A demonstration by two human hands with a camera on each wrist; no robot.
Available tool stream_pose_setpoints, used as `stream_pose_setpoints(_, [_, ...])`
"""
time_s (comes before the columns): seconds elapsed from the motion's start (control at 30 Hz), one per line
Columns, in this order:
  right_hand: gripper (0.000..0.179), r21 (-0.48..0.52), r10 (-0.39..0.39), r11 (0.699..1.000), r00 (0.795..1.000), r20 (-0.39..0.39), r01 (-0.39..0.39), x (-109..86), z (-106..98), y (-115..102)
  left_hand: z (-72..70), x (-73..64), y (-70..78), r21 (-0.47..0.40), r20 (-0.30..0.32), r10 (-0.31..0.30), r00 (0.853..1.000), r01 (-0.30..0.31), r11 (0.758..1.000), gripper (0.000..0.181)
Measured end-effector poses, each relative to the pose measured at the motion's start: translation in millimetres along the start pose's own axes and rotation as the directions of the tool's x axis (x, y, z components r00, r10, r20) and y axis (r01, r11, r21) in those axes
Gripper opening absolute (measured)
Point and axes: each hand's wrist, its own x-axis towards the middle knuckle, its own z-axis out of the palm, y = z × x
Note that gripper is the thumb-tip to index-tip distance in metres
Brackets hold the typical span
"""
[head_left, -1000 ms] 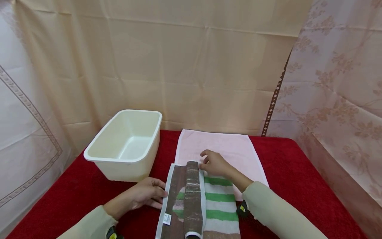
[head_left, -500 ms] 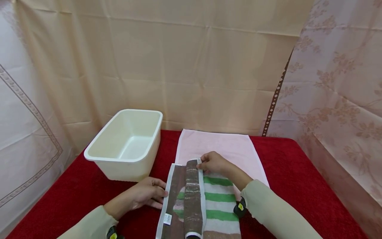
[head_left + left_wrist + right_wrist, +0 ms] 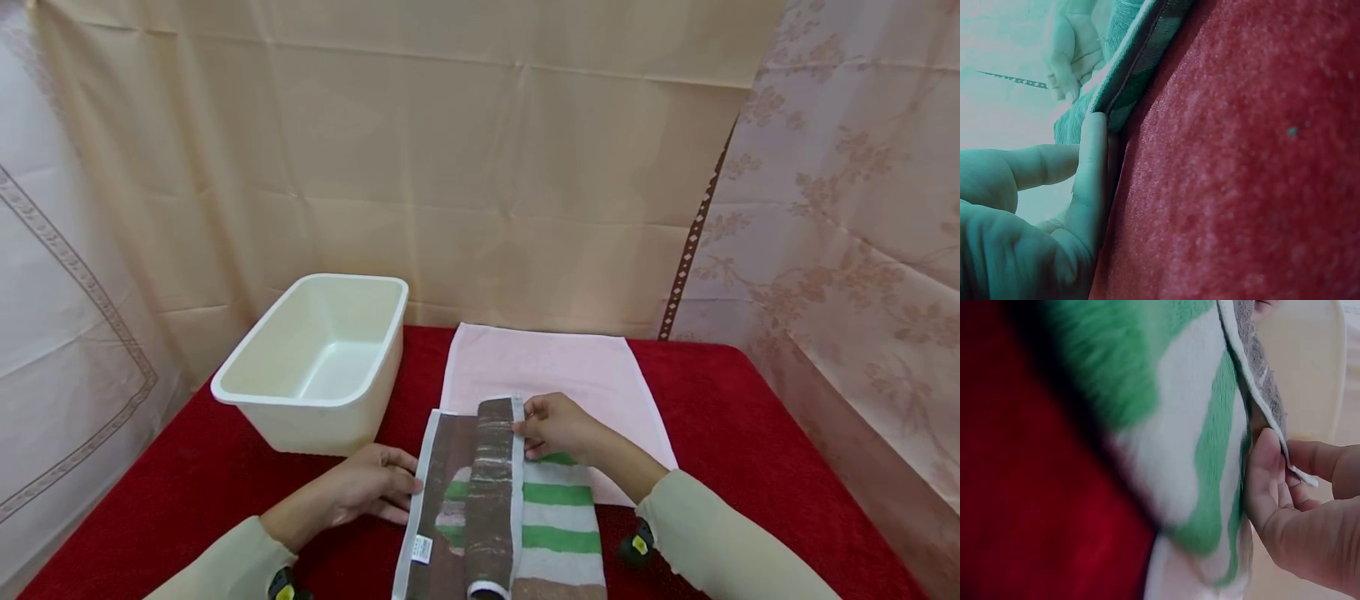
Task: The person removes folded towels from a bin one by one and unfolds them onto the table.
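A folded towel (image 3: 491, 492) in brown, green and white stripes lies at the front of the table, its upper brown layer curved into a roll-like fold. At that layer's far corner, my right hand (image 3: 562, 429) pinches the white hem between thumb and fingers. The right wrist view shows the hem (image 3: 1272, 425) passing between those fingers. My left hand (image 3: 367, 487) rests beside the towel's left edge, fingers loosely extended. Seen from the left wrist, one fingertip (image 3: 1096, 122) touches the towel's edge. A small white label (image 3: 422, 549) shows near the left hem.
An empty cream plastic basin (image 3: 375, 358) stands at the back left. Behind the striped towel, a pink towel (image 3: 540, 354) with white edges lies flat, partly covered. A red cloth (image 3: 720, 467) covers the table, and curtains (image 3: 480, 167) hang behind and at both sides.
My right hand came down onto the far end of the hem, took hold of it and drew the upper brown layer to the right. The left hand has stayed in place.
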Motion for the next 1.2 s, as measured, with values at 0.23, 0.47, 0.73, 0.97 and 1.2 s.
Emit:
stream_pose_setpoints(0.23, [0.008,-0.013,0.015,1.0,1.0,-0.024,-0.016,-18.8,-32.3,9.8,1.9,0.4,0.7,0.002,0.0,0.003,1.0,-0.003,1.0,0.027])
stream_pose_setpoints(0.47, [0.017,-0.025,-0.009,1.0,1.0,0.027,0.009,-29.3,-43.9,18.9,0.7,1.8,-3.1,0.004,-0.005,0.012,1.0,-0.012,1.0,0.028])
stream_pose_setpoints(0.73, [0.019,-0.047,0.028,0.999,0.996,0.089,-0.024,-43.8,-34.8,21.3,0.5,3.1,-4.2,0.002,0.0,0.006,1.0,-0.006,1.0,0.028])
stream_pose_setpoints(0.97, [0.019,0.045,-0.024,0.999,1.0,0.013,0.024,-57.0,-26.8,29.9,-0.4,4.3,-4.3,0.002,0.005,0.006,1.0,-0.006,1.0,0.029])
stream_pose_setpoints(1.2, [0.023,0.102,-0.035,0.994,0.999,-0.042,0.039,-69.6,-37.7,34.8,0.1,4.4,-4.8,0.0,0.008,0.007,1.0,-0.007,1.0,0.029])
